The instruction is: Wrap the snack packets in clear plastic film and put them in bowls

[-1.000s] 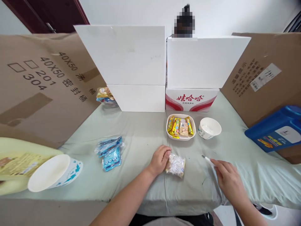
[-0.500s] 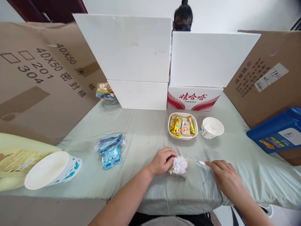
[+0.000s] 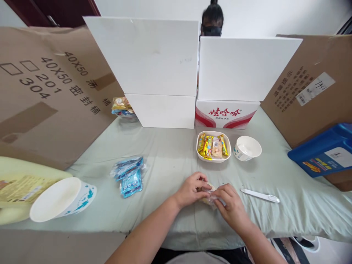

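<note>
Our left hand [image 3: 195,189] and right hand [image 3: 230,207] pinch the wrapped packet [image 3: 212,198] between them, on the near side of the snack tray [image 3: 213,160]. They cover most of it, so we cannot make out its contents. The white knife [image 3: 260,195] lies untouched on the desk [image 3: 165,157], nearer us and right of the tray. Far beyond the tray, white boxes [image 3: 250,69] hide most of a person [image 3: 213,14]; well right of it, a blue jug [image 3: 327,152] is cut off.
</note>
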A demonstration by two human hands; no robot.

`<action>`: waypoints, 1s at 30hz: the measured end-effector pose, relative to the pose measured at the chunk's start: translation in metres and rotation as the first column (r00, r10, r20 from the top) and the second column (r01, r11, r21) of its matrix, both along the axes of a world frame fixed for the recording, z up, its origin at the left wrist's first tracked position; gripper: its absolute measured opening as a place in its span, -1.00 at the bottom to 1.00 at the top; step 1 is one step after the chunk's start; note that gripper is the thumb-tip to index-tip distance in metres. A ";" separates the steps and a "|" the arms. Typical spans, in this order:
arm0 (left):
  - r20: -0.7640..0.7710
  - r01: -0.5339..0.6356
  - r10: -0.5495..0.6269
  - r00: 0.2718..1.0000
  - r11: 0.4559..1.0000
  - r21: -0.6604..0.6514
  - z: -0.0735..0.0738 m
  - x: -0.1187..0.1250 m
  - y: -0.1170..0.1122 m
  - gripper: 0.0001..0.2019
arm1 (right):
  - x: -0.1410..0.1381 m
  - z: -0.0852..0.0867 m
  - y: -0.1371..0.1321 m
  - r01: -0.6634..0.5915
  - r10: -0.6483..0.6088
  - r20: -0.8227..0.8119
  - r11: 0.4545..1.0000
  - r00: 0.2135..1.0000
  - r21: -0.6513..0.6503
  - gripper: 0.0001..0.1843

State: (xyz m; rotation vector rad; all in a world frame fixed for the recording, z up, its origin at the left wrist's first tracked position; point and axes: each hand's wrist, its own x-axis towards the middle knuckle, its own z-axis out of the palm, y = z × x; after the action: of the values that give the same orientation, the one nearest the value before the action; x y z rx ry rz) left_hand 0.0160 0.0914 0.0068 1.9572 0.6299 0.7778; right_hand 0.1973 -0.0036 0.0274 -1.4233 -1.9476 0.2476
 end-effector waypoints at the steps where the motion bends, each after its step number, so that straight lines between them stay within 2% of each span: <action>1: 0.033 -0.014 0.015 0.999 0.999 -0.050 0.000 -0.001 0.002 -0.78 | 0.007 -0.004 0.001 0.033 -0.032 -0.047 0.999 0.998 0.011 -0.86; 3: 0.066 -0.079 0.087 0.994 0.990 -0.121 0.001 -0.003 0.006 -0.78 | 0.028 -0.011 -0.001 0.155 -0.151 -0.136 0.988 0.979 0.015 -0.87; 5: 0.050 -0.163 0.171 0.984 0.977 -0.137 0.004 -0.006 0.010 -0.80 | 0.049 -0.016 -0.006 0.305 -0.306 -0.201 0.952 0.931 -0.033 -0.85; 7: 0.019 -0.232 0.235 0.972 0.969 -0.087 0.005 -0.007 0.011 -0.82 | 0.064 -0.020 -0.012 0.394 -0.409 -0.239 0.913 0.881 -0.109 -0.79; 8: 0.014 -0.248 0.249 0.968 0.968 -0.047 0.006 -0.008 0.010 -0.83 | 0.067 -0.021 -0.015 0.398 -0.424 -0.258 0.905 0.868 -0.147 -0.77; 10: 0.037 -0.221 0.220 0.975 0.975 0.025 0.006 -0.005 0.005 -0.86 | 0.063 -0.021 -0.020 0.342 -0.390 -0.314 0.919 0.866 -0.198 -0.76; 11: 0.058 -0.178 0.175 0.983 0.983 0.050 0.006 -0.003 0.001 -0.78 | 0.058 -0.021 -0.021 0.292 -0.349 -0.353 0.934 0.868 -0.207 -0.78; 14: 0.034 0.007 -0.010 0.999 0.997 0.083 0.005 0.005 -0.009 -0.34 | 0.037 -0.016 -0.021 0.111 -0.196 -0.472 0.973 0.860 -0.200 -0.83; 15: 0.001 0.044 -0.044 0.999 0.996 0.077 0.004 0.006 -0.011 -0.31 | 0.032 -0.015 -0.020 0.055 -0.148 -0.496 0.979 0.855 -0.196 -0.84; 17: -0.034 0.035 -0.034 0.999 0.999 0.018 0.004 0.006 -0.010 -0.52 | 0.030 -0.012 -0.018 -0.002 -0.099 -0.522 0.982 0.847 -0.189 -0.86; 19: 0.017 -0.069 0.071 0.997 0.994 -0.087 0.004 0.001 -0.002 -0.74 | 0.038 -0.013 -0.016 0.052 -0.143 -0.533 0.982 0.834 -0.181 -0.87; 22: 0.135 -0.257 0.297 0.945 0.933 -0.252 0.004 -0.011 0.014 -0.80 | 0.064 -0.019 -0.016 0.232 -0.290 -0.534 0.957 0.794 -0.175 -0.86; 24: 0.109 -0.370 0.414 0.904 0.884 -0.284 0.003 -0.017 0.023 -0.88 | 0.081 -0.023 -0.018 0.309 -0.353 -0.480 0.936 0.803 -0.171 -0.86; 27: -0.012 -0.481 0.490 0.872 0.852 -0.207 0.000 -0.019 0.027 -0.94 | 0.094 -0.021 -0.023 0.414 -0.418 -0.258 0.907 0.871 -0.074 -0.90; 29: -0.009 -0.575 0.576 0.818 0.816 -0.063 0.000 -0.017 0.023 -0.89 | 0.092 -0.014 -0.026 0.457 -0.447 -0.120 0.886 0.887 0.081 -0.86; 30: 0.041 -0.617 0.615 0.787 0.786 0.036 0.001 -0.016 0.020 -0.87 | 0.088 -0.010 -0.027 0.447 -0.439 -0.087 0.880 0.894 0.159 -0.84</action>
State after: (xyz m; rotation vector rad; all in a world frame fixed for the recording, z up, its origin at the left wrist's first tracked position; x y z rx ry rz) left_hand 0.0003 0.1111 0.0079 1.7758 1.2829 1.2217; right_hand 0.2856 -0.0308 0.0175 -1.6764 -1.5064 -0.1003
